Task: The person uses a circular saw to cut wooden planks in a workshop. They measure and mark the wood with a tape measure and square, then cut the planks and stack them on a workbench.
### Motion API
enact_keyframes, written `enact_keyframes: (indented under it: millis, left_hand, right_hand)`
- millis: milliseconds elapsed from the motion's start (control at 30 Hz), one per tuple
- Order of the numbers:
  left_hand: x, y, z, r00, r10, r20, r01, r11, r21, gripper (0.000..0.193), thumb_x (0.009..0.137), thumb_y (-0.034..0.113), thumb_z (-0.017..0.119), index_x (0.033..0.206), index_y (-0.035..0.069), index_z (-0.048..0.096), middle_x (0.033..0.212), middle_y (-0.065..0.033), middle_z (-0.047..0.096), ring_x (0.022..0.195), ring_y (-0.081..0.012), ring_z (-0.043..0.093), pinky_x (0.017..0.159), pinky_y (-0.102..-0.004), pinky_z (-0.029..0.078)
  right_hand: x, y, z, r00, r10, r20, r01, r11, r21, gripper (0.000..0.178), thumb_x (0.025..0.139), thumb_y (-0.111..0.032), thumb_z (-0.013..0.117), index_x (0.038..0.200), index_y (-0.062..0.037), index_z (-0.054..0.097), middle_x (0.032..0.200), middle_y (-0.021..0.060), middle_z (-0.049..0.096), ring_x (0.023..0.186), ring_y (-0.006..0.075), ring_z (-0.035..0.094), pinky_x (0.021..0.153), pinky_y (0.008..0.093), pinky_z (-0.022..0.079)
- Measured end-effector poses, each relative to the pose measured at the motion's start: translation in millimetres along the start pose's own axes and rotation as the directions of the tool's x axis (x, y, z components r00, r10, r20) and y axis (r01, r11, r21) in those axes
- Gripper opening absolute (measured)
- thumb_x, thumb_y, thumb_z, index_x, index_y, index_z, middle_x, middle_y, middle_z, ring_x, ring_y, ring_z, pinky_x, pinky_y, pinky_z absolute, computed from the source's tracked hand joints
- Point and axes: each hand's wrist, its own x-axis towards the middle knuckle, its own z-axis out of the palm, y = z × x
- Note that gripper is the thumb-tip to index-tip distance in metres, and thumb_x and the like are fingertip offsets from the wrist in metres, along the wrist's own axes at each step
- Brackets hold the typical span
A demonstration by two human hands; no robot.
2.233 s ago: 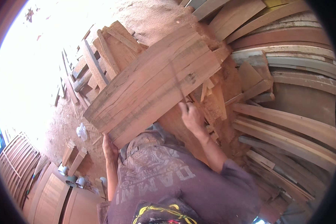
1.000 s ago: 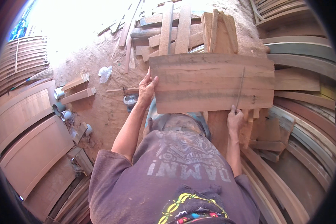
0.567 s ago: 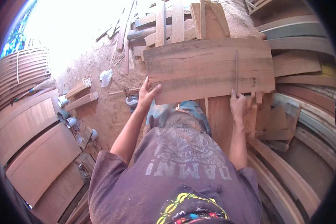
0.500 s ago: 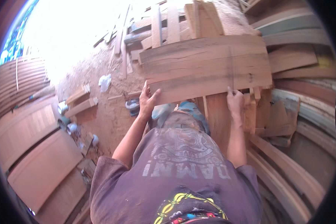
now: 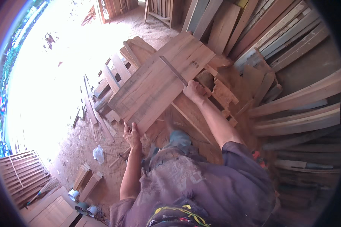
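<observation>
A wide wooden panel made of joined planks is held flat in front of me, tilted up to the right. My left hand grips its near left corner. My right hand grips its near right edge, and a thin metal ruler lies across the panel from under that hand. Under the panel lie other boards and offcuts.
Long planks and curved boards are stacked on the right and at the back. Loose timber pieces lie on the sandy ground to the left. Small cups, wood blocks and a slatted frame sit at lower left.
The panel has swung from lying level across the view to slanting up to the right. Both hands have stayed on its near edge, and the view has turned to the right.
</observation>
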Motion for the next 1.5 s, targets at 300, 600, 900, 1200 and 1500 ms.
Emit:
enact_keyframes:
  millis: [300,600,900,1200,1500]
  left_hand:
    - [-20.7,-8.4,-66.7,0.988,-0.137,-0.078,0.139,0.990,0.032,0.079,0.105,0.029,0.069,0.167,0.006,0.027,0.132,-0.0154,0.063,0.117,-0.0239,0.068,0.085,-0.0382,0.058]
    - [-57.2,-102.7,-103.1,0.963,-0.265,0.050,0.257,0.958,0.131,0.083,0.101,0.022,0.073,0.165,0.003,0.024,0.134,-0.0144,0.064,0.105,-0.0243,0.072,0.076,-0.0384,0.061]
    - [-102.1,-85.2,-35.1,0.851,-0.421,0.314,0.326,0.893,0.312,0.078,0.099,0.017,0.074,0.162,0.008,0.028,0.127,-0.0156,0.064,0.104,-0.0252,0.071,0.075,-0.0360,0.060]
    - [-139.7,-74.1,27.6,0.863,-0.359,0.355,0.125,0.833,0.539,0.069,0.100,0.019,0.073,0.157,0.005,0.038,0.127,-0.0147,0.067,0.109,-0.0266,0.071,0.083,-0.0357,0.059]
    - [-244.3,-109.4,94.7,0.695,-0.528,0.488,-0.002,0.677,0.736,0.061,0.101,0.022,0.072,0.152,0.001,0.047,0.128,-0.0137,0.070,0.113,-0.0280,0.071,0.091,-0.0354,0.058]
  right_hand:
    - [-79.2,32.3,-53.5,0.984,0.023,-0.175,-0.008,0.996,0.083,0.046,0.105,-0.047,0.059,0.113,-0.0044,0.073,0.098,0.0250,0.076,0.091,0.0465,0.074,0.080,0.0550,0.059]
    - [-232.7,135.0,-1.0,0.938,-0.109,-0.330,0.037,0.975,-0.218,0.055,0.103,-0.051,0.063,0.131,-0.0046,0.067,0.120,0.0200,0.071,0.097,0.0382,0.072,0.098,0.0568,0.050]
    - [-263.0,182.5,40.8,0.843,0.065,-0.534,-0.005,0.993,0.114,0.057,0.082,-0.036,0.084,0.127,-0.0045,0.067,0.127,0.0261,0.064,0.126,0.0471,0.058,0.107,0.0572,0.046]
    - [-442.0,269.7,-137.1,0.421,0.391,-0.818,0.150,0.860,0.488,0.025,0.095,-0.015,0.076,0.117,-0.0047,0.071,0.113,0.0146,0.071,0.110,0.0337,0.070,0.092,0.0423,0.058]
    - [-670.1,495.0,-112.9,-0.105,0.857,-0.505,-0.315,0.453,0.834,0.025,0.101,-0.027,0.071,0.111,-0.0039,0.076,0.108,0.0124,0.078,0.096,0.0269,0.075,0.084,0.0368,0.058]
